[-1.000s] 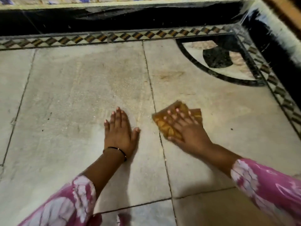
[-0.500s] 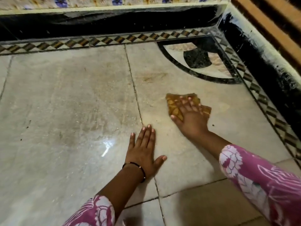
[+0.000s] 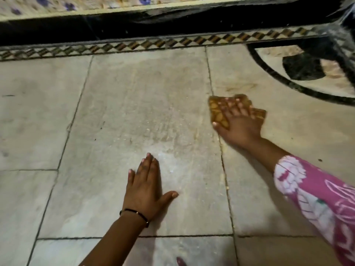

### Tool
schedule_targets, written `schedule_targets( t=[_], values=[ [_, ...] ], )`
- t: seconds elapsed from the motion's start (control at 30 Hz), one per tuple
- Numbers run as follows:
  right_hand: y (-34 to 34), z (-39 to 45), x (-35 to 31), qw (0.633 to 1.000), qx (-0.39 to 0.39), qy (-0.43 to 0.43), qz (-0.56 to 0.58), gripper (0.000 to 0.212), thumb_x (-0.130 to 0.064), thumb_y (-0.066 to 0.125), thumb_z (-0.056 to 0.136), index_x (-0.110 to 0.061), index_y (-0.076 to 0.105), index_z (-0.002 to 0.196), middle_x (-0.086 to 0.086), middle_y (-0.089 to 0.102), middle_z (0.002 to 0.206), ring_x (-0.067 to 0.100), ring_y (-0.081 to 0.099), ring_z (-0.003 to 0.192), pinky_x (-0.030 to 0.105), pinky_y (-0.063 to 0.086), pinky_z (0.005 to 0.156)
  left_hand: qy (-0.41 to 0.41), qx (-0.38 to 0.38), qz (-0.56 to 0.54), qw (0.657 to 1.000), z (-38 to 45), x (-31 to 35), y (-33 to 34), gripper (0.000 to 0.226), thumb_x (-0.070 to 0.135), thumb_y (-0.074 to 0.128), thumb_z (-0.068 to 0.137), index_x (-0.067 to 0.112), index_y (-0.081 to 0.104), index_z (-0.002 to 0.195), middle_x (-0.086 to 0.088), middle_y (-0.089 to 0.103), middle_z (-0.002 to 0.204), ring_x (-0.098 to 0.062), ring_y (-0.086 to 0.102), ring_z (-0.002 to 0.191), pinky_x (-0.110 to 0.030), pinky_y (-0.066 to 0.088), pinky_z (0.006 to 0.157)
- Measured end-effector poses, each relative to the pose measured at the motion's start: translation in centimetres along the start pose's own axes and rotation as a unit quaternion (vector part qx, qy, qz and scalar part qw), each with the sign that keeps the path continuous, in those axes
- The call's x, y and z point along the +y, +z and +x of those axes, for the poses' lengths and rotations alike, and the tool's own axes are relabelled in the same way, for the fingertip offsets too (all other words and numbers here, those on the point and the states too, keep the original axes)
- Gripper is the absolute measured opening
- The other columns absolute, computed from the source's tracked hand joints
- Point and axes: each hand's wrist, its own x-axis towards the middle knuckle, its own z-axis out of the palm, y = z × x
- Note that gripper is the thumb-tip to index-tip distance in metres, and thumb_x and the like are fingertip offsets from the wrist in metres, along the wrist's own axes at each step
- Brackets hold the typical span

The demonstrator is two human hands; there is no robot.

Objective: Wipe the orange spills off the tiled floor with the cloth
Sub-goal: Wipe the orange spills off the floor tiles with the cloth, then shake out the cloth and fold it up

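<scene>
My right hand (image 3: 238,121) lies flat on the cloth (image 3: 219,112), fingers spread and straight, pressing it to the tiled floor (image 3: 134,112) just right of a grout line; I judge the spread is there to load the whole pad for scrubbing. The cloth is a small folded piece, orange-brown and patterned, soft and crumpled at its edges. Just beyond it sits a faint orange smear (image 3: 240,87), so the cloth seems placed to reach it next. My left hand (image 3: 146,189) rests open, palm down, on the neighbouring tile, probably bracing my weight. The tiles are pale, smooth stone with a dull sheen. A chequered border (image 3: 134,45) runs along the far edge.
</scene>
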Motion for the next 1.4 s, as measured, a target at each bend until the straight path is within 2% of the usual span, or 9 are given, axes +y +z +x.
schedule_targets(
  t=[0.2,0.47,0.63,0.73,0.83,0.9,1.07,1.27,1.4],
  values=[
    [1.1,-6.0,-5.5,0.935,-0.057,-0.346,0.057,0.069,-0.066,0.032,0.084,-0.035,0.031,0.146,-0.011,0.022,0.156,0.013,0.011,0.145,0.041,0.005,0.116,-0.013,0.025,-0.031,0.999,-0.3,-2.0,-0.1,0.121,0.087,0.028,0.060,0.011,0.004,0.151,0.002,-0.021,0.152,-0.012,-0.010,0.142,-0.041,-0.004,0.113],
    [-0.3,-3.3,-1.1,0.991,-0.002,-0.080,0.112,0.082,-0.074,0.024,0.073,-0.033,0.036,0.144,-0.011,0.026,0.153,0.018,0.014,0.145,0.043,0.008,0.116,0.053,0.002,-0.002,0.999,0.3,-3.2,-0.9,0.122,0.089,0.021,0.060,0.012,-0.001,0.151,-0.001,-0.019,0.154,-0.016,-0.010,0.144,-0.039,-0.011,0.111],
    [-1.4,-3.2,-7.8,0.945,-0.137,-0.284,0.082,0.082,-0.076,0.027,0.072,-0.035,0.039,0.142,-0.009,0.032,0.152,0.014,0.022,0.142,0.042,0.016,0.116,0.104,0.031,-0.017,0.994,3.6,-3.4,-2.9,0.118,0.089,0.024,0.061,0.016,-0.002,0.150,0.003,-0.018,0.155,-0.012,-0.012,0.143,-0.037,-0.013,0.113],
    [-3.4,-5.5,-8.3,0.922,-0.177,-0.250,0.236,0.049,-0.061,0.050,0.079,-0.036,0.058,0.121,-0.013,0.064,0.119,0.001,0.056,0.108,0.027,0.044,0.092,0.180,0.045,-0.021,0.982,6.5,-4.0,-3.4,0.109,0.085,0.030,0.070,0.010,0.022,0.149,-0.005,0.012,0.158,-0.020,0.012,0.144,-0.042,0.001,0.114],
    [-5.6,-6.7,-9.0,0.824,-0.167,-0.029,0.540,0.028,-0.051,0.057,0.086,-0.033,0.064,0.106,-0.014,0.072,0.099,0.004,0.067,0.095,0.017,0.050,0.078,0.248,0.020,-0.040,0.968,8.5,-3.7,-4.7,0.099,0.080,0.030,0.077,0.008,0.034,0.145,-0.009,0.031,0.152,-0.021,0.025,0.140,-0.042,0.010,0.114],
    [-6.3,-6.4,-9.8,0.719,-0.176,0.079,0.668,0.051,-0.063,0.055,0.080,-0.021,0.066,0.107,0.001,0.074,0.100,0.019,0.069,0.095,0.028,0.054,0.077,0.255,0.021,-0.092,0.962,8.7,-2.9,-6.0,0.090,0.075,0.039,0.079,0.011,0.038,0.142,-0.007,0.041,0.147,-0.020,0.037,0.134,-0.037,0.020,0.112],
    [-12.9,-6.5,-12.1,0.512,-0.229,0.211,0.800,0.081,-0.078,0.048,0.074,-0.010,0.067,0.115,0.023,0.064,0.118,0.038,0.061,0.109,0.050,0.051,0.092,0.063,-0.027,-0.429,0.901,6.4,1.7,-13.1,0.060,0.053,0.069,0.077,0.033,0.043,0.128,0.014,0.060,0.113,-0.002,0.064,0.088,-0.015,0.050,0.075],
    [-27.8,-9.9,-14.7,0.534,-0.198,0.198,0.798,0.070,-0.061,0.057,0.080,-0.007,0.061,0.123,0.022,0.061,0.124,0.034,0.057,0.117,0.049,0.041,0.104,0.007,-0.014,-0.566,0.824,1.1,6.3,-25.2,0.029,0.034,0.071,0.073,0.022,0.064,0.099,0.003,0.070,0.087,-0.020,0.069,0.073,-0.034,0.057,0.073],
    [-42.3,-13.0,-17.0,0.446,-0.193,0.208,0.849,0.056,-0.048,0.043,0.091,-0.004,0.065,0.117,0.023,0.060,0.124,0.033,0.059,0.116,0.041,0.044,0.100,-0.018,-0.007,-0.590,0.807,-4.1,9.8,-38.1,0.027,0.030,0.074,0.073,0.019,0.065,0.096,-0.008,0.068,0.089,-0.025,0.069,0.077,-0.037,0.057,0.074]
  ],
)
